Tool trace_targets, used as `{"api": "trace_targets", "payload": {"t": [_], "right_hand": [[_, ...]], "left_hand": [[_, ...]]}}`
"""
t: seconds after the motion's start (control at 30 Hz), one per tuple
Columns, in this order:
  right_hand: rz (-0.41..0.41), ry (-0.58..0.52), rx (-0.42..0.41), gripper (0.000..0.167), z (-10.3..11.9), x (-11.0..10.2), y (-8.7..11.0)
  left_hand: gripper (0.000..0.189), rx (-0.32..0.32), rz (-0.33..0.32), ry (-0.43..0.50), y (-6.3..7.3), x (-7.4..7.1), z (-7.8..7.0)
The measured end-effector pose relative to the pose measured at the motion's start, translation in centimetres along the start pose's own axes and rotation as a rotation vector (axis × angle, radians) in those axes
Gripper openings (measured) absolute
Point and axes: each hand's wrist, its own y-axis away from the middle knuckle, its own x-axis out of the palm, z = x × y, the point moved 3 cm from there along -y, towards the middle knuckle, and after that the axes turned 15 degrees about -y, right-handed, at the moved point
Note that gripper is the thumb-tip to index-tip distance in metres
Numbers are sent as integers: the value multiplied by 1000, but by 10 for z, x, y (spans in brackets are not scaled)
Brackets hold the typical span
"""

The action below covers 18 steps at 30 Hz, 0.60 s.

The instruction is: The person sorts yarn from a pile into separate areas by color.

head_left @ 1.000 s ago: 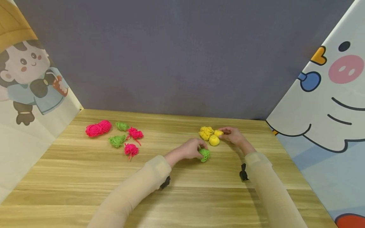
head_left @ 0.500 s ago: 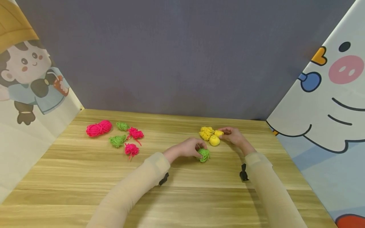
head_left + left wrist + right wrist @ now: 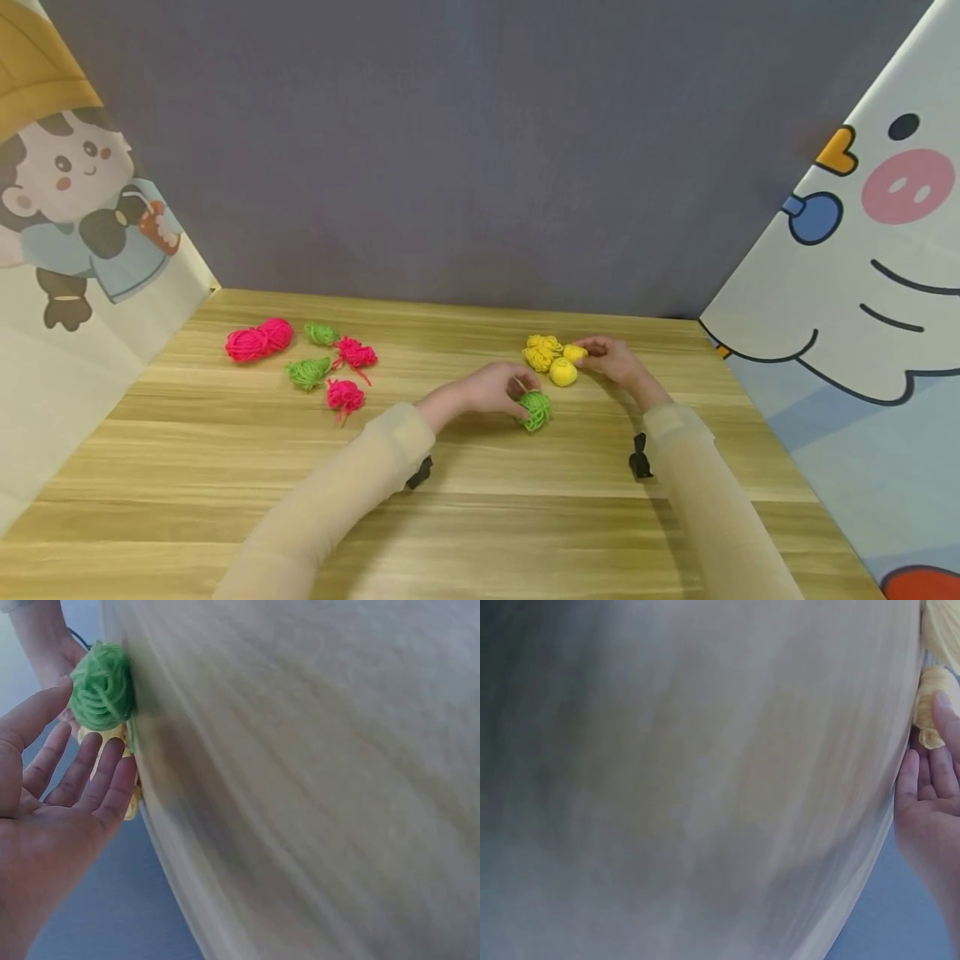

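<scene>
The left hand, (image 3: 491, 389) fingers loosely parted and thumb at the green ball, (image 3: 536, 410) is nearer it, the ball lying toward the desk's (image 3: 510, 533) right edge from that palm, while the right hand (image 3: 615, 360) pinches the yellow roll (image 3: 574, 353) closer to the back edge.

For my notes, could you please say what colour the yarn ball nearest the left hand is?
The yarn ball is green, clearest in the left wrist view.
</scene>
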Motion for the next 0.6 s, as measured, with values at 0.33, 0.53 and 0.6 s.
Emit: {"api": "trace_targets", "payload": {"t": [0.33,0.53,0.6], "right_hand": [[4,24,10,45,2,-1,4],[4,35,16,46,0,-1,3],[4,33,17,45,0,-1,3]], "left_hand": [[44,38,-28,-18,15,-15,-7],[42,47,-56,-55,26,-27,-9],[41,48,-66,-64,30,-31,-11]]}}
